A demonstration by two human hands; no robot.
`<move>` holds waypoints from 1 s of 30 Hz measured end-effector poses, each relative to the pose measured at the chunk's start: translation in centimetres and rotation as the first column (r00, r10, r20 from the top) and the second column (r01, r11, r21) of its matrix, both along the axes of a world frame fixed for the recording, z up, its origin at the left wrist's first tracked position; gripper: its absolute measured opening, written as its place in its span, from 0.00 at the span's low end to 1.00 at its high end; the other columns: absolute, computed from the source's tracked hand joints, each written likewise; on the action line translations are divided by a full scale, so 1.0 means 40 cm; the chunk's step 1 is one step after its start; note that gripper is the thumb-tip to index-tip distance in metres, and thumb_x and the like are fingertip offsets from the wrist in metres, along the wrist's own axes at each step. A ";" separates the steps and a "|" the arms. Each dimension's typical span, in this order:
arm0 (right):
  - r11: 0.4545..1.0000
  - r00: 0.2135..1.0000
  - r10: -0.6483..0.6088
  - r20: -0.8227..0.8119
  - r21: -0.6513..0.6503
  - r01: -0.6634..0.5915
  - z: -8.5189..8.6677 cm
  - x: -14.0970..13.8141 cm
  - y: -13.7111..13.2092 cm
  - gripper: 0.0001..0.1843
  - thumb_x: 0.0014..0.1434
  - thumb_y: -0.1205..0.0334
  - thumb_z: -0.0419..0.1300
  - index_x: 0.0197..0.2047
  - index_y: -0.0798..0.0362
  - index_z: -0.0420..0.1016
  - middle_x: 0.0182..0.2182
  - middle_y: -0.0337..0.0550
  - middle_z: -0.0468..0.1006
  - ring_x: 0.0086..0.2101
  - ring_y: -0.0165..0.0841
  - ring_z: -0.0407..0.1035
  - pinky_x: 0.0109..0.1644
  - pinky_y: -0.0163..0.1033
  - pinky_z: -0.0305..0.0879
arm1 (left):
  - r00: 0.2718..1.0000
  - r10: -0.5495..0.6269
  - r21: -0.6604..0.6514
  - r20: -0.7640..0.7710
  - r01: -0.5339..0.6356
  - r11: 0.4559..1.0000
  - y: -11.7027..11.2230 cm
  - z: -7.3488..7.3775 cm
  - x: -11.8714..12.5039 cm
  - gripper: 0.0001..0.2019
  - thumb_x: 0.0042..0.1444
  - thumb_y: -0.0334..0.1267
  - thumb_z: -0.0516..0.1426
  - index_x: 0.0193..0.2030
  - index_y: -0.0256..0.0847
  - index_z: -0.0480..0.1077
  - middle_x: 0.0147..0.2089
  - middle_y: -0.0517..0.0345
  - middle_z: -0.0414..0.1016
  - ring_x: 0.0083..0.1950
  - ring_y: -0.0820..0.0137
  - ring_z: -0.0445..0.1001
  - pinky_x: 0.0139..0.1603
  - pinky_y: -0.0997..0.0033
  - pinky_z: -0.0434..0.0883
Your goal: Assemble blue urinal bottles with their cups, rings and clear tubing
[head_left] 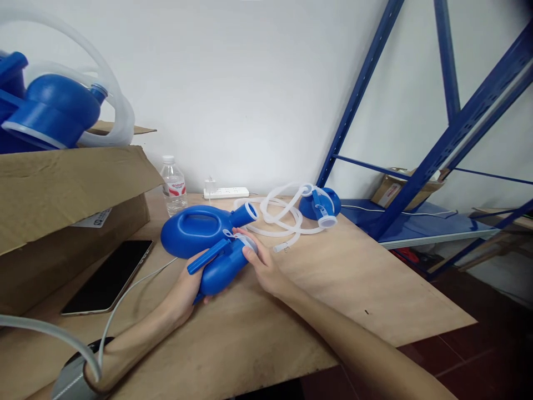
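Near: left hand (189, 284) cradles blue bottle (222, 271) over table (358, 278); right hand (265, 265) pinches white cap (249, 242) at its mouth. Step, judged: cap-working; next move calls for steady support. Beyond, left: blue jug (183, 243). Far right: hose (308, 231).

White wall (250, 100), blue metal rack (447, 143), wooden table (353, 272), tiled floor (449, 358)

The left forearm (144, 328) slants up from the bottom left, and the left hand (189, 282) is cupped, with most of its fingers hidden. The right forearm (345, 333) reaches in long and straight from the bottom right. The right hand (266, 269) curls in a grip close to the left, thumb (252, 257) nearest.
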State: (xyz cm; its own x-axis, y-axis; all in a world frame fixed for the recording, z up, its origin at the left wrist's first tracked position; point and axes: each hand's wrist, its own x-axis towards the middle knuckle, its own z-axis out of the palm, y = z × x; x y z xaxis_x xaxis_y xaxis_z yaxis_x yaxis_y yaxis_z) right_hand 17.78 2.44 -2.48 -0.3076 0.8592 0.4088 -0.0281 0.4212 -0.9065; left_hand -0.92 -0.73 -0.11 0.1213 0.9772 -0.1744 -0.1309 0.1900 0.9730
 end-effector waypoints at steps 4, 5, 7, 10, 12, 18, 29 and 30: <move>0.998 0.999 -0.038 0.020 0.044 0.037 -0.008 -0.010 -0.009 0.26 0.73 0.47 0.51 0.70 0.40 0.64 0.68 0.39 0.67 0.67 0.39 0.61 0.73 0.48 0.54 | 0.997 0.062 0.067 -0.039 -0.059 0.996 0.001 -0.020 -0.002 0.23 0.54 0.62 0.60 0.42 0.43 0.71 0.22 0.64 0.69 0.16 0.73 0.62 0.13 0.77 0.53; 0.997 0.998 -0.049 0.031 0.054 0.047 -0.008 -0.013 -0.011 0.26 0.73 0.46 0.50 0.71 0.41 0.64 0.68 0.39 0.67 0.67 0.39 0.61 0.73 0.49 0.54 | 0.996 0.071 0.093 -0.049 -0.067 0.993 0.000 -0.025 -0.002 0.22 0.55 0.61 0.60 0.42 0.44 0.72 0.23 0.64 0.69 0.16 0.73 0.62 0.13 0.77 0.52; 0.995 0.995 -0.075 0.064 0.075 0.070 -0.008 -0.018 -0.016 0.27 0.74 0.46 0.48 0.72 0.42 0.62 0.68 0.41 0.68 0.67 0.39 0.62 0.73 0.49 0.54 | 0.995 0.063 0.137 -0.072 -0.053 0.989 -0.001 -0.035 -0.001 0.21 0.56 0.61 0.59 0.41 0.44 0.72 0.24 0.64 0.68 0.17 0.73 0.62 0.13 0.77 0.52; 0.989 0.985 -0.132 0.115 0.081 0.123 -0.001 -0.024 -0.027 0.30 0.74 0.45 0.46 0.74 0.45 0.58 0.68 0.44 0.68 0.66 0.39 0.62 0.72 0.48 0.55 | 0.993 0.060 0.150 -0.106 -0.044 0.988 -0.001 -0.042 -0.001 0.23 0.58 0.62 0.57 0.42 0.43 0.72 0.24 0.64 0.68 0.17 0.72 0.63 0.13 0.77 0.52; 0.984 0.974 -0.170 0.151 0.071 0.161 0.006 -0.026 -0.036 0.31 0.75 0.45 0.45 0.74 0.48 0.56 0.68 0.46 0.67 0.67 0.39 0.61 0.72 0.48 0.55 | 0.988 0.073 0.168 -0.136 -0.049 0.984 -0.002 -0.038 -0.002 0.23 0.59 0.62 0.56 0.43 0.43 0.73 0.26 0.63 0.70 0.19 0.71 0.63 0.15 0.76 0.54; 0.983 0.971 -0.181 0.157 0.037 0.177 0.024 -0.030 -0.042 0.29 0.74 0.45 0.46 0.72 0.47 0.60 0.68 0.45 0.67 0.68 0.38 0.59 0.73 0.47 0.53 | 0.931 0.179 0.404 -0.317 -0.039 0.914 -0.020 0.000 -0.006 0.18 0.62 0.56 0.55 0.41 0.43 0.74 0.35 0.59 0.76 0.36 0.65 0.72 0.32 0.72 0.68; 0.996 0.994 0.028 0.104 0.077 -0.037 0.062 0.004 -0.004 0.19 0.73 0.53 0.52 0.62 0.41 0.75 0.58 0.41 0.76 0.59 0.38 0.68 0.68 0.47 0.57 | 0.992 -0.001 0.183 -0.126 0.025 0.983 -0.009 -0.012 0.005 0.21 0.58 0.61 0.57 0.43 0.44 0.69 0.24 0.68 0.65 0.14 0.77 0.57 0.11 0.79 0.51; 0.994 0.993 0.035 0.108 0.096 -0.046 0.065 0.008 -0.005 0.19 0.72 0.54 0.52 0.60 0.41 0.76 0.57 0.41 0.76 0.58 0.38 0.68 0.67 0.47 0.58 | 0.995 -0.009 0.157 -0.104 0.025 0.987 -0.010 -0.013 0.007 0.22 0.58 0.61 0.57 0.45 0.44 0.70 0.24 0.68 0.65 0.14 0.77 0.57 0.11 0.79 0.51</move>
